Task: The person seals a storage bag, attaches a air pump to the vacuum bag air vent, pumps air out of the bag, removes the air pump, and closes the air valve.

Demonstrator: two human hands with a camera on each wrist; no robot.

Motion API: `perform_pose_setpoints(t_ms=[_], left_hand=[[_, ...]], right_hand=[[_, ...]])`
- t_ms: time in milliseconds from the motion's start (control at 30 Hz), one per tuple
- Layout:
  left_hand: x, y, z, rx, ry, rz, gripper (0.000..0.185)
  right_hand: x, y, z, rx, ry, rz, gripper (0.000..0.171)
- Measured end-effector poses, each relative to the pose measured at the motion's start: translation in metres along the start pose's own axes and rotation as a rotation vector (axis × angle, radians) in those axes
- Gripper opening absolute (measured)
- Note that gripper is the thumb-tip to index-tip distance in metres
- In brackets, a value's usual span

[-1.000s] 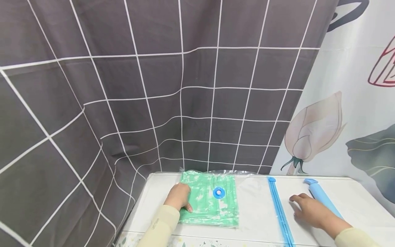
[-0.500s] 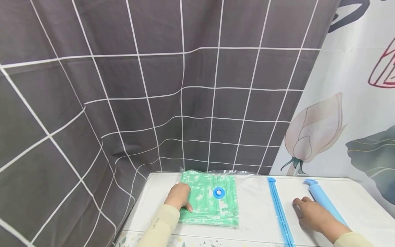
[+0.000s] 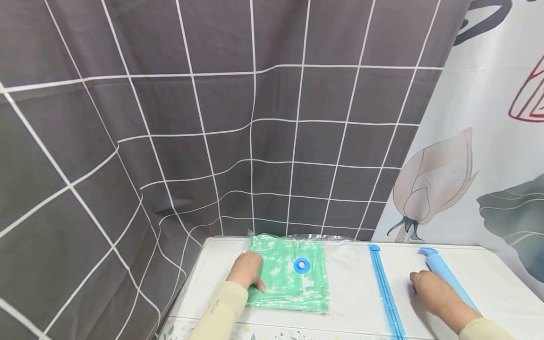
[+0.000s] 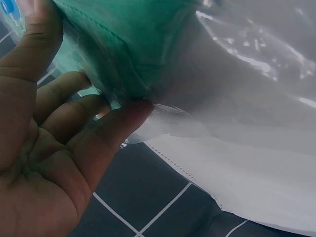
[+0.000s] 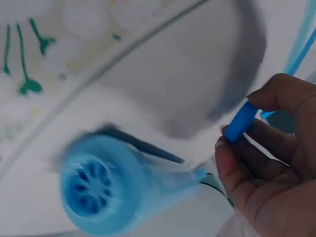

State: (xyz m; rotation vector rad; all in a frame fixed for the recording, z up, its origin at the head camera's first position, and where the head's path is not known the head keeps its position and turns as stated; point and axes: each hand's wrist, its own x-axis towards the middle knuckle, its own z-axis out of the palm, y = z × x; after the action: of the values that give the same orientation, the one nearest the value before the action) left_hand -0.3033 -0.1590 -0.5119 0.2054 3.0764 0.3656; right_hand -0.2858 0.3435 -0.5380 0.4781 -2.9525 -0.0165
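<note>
A clear vacuum storage bag [image 3: 349,278] with folded green fabric [image 3: 278,276] inside lies flat on the white table. On top of the green part sits a round blue valve [image 3: 301,265] with a pale centre. My left hand [image 3: 246,270] grips the bag's left edge, thumb above and fingers curled at the rim, as the left wrist view shows. My right hand [image 3: 437,293] is held between the bag's blue zip strip [image 3: 386,293] and a light blue hand pump [image 3: 452,278]. In the right wrist view, its thumb and fingers pinch a small blue cap [image 5: 240,122].
The pump lies on its side at the right, its ribbed round end [image 5: 91,187] facing the right wrist camera. A floral cloth [image 3: 272,333] borders the table's front. Behind hang a dark grid curtain [image 3: 272,141] and a flower-print curtain [image 3: 429,179].
My right hand has shifted slightly right, nearer the pump, and turned so that its fingers show less. My left hand and the bag stay where they were.
</note>
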Motion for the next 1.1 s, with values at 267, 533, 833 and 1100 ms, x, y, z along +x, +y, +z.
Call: perform_pose_setpoints(t_ms=[267,533,833,1100], left_hand=[[0.000,-0.003,0.000,0.002,-0.011,-0.011,0.058],[0.003,-0.009,0.006,-0.038,-0.003,-0.009,0.061],[0.003,0.000,0.005,0.001,0.004,-0.015,0.057],[0.008,0.003,0.007,0.034,0.000,-0.035,0.055]], right_hand=[[0.029,-0.039,-0.025,0.130,0.062,0.008,0.046],[0.057,-0.101,-0.029,0.217,0.136,-0.051,0.050],[0.079,-0.156,-0.021,0.299,0.081,-0.123,0.048],[0.094,-0.182,-0.018,0.385,0.106,-0.168,0.033]])
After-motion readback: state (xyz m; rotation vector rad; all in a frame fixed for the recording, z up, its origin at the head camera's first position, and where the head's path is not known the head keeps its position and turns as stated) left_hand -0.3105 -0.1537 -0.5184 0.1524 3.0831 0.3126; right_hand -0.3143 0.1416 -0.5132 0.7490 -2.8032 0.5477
